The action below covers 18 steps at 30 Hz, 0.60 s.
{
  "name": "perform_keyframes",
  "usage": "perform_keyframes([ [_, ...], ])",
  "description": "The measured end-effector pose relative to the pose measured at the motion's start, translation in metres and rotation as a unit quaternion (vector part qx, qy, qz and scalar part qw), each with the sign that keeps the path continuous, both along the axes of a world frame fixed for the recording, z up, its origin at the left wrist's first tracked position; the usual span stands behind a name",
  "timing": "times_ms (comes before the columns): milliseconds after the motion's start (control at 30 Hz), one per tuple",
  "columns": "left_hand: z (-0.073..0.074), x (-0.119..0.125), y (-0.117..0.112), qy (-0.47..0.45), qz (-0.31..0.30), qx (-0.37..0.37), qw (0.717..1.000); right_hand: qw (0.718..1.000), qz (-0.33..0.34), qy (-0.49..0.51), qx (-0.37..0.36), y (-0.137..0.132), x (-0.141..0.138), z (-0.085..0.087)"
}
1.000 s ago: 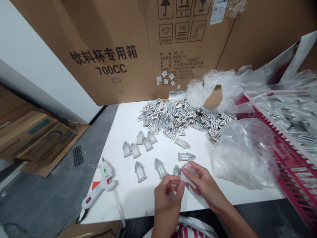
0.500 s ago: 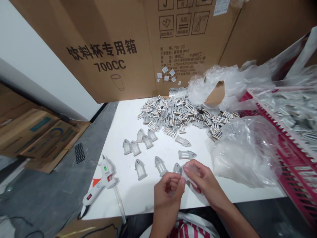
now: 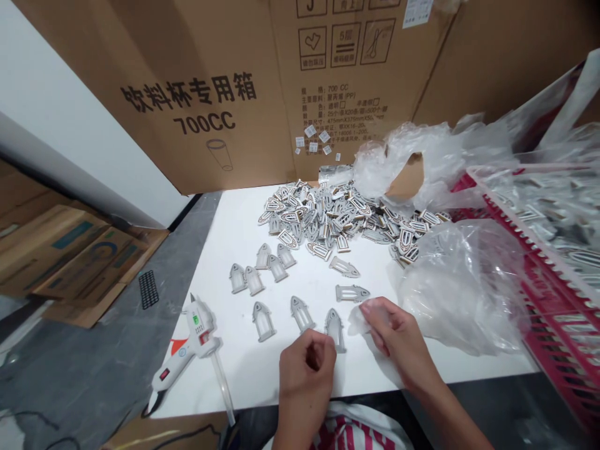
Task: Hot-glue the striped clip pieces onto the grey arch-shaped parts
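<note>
My left hand (image 3: 308, 365) is pinched closed at the table's near side, beside a grey arched window-shaped piece (image 3: 334, 331). Whatever is between its fingertips, if anything, is hidden. To the right, my right hand (image 3: 391, 328) grips a thin translucent plastic sheet (image 3: 359, 319), which hangs left of the fingers. Two more grey arched pieces with pale panes, one upright (image 3: 301, 314) and one farther left (image 3: 264, 322), lie near my left hand. Beyond my right hand an open-framed arched piece (image 3: 352, 293) lies sideways, with another frame (image 3: 344, 267) behind it.
A white glue gun (image 3: 187, 350) lies at the table's left edge. Several paned pieces (image 3: 254, 281) sit mid-left, before a heap of frames (image 3: 328, 212). A clear plastic bag (image 3: 462, 294) and a pink basket (image 3: 520, 275) stand right; a large cardboard box (image 3: 187, 56) backs the table.
My hands have moved apart. The left has drawn back to the left, the right has shifted right with the translucent sheet, and the arched piece between them is now more exposed.
</note>
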<state>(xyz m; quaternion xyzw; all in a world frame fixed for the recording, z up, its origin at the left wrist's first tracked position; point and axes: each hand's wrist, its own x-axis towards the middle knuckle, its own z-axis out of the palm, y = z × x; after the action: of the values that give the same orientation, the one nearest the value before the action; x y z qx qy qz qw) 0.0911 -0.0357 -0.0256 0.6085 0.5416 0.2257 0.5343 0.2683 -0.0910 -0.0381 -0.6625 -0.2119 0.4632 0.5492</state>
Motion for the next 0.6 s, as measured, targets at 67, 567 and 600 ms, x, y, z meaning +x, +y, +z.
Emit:
perform_keyframes([
  [67,-0.005,-0.002,-0.001,0.048,-0.019,0.051,0.997,0.999,0.033,-0.03,-0.013,-0.001,0.005,0.0],
  [567,-0.016,-0.018,-0.011,0.133,-0.212,0.456,0.854,0.974,0.185,-0.132,0.001,0.001,0.008,-0.004],
  [600,-0.018,-0.019,-0.011,0.13,-0.215,0.466,0.848,0.974,0.186,-0.13,0.0,0.0,0.008,-0.005],
])
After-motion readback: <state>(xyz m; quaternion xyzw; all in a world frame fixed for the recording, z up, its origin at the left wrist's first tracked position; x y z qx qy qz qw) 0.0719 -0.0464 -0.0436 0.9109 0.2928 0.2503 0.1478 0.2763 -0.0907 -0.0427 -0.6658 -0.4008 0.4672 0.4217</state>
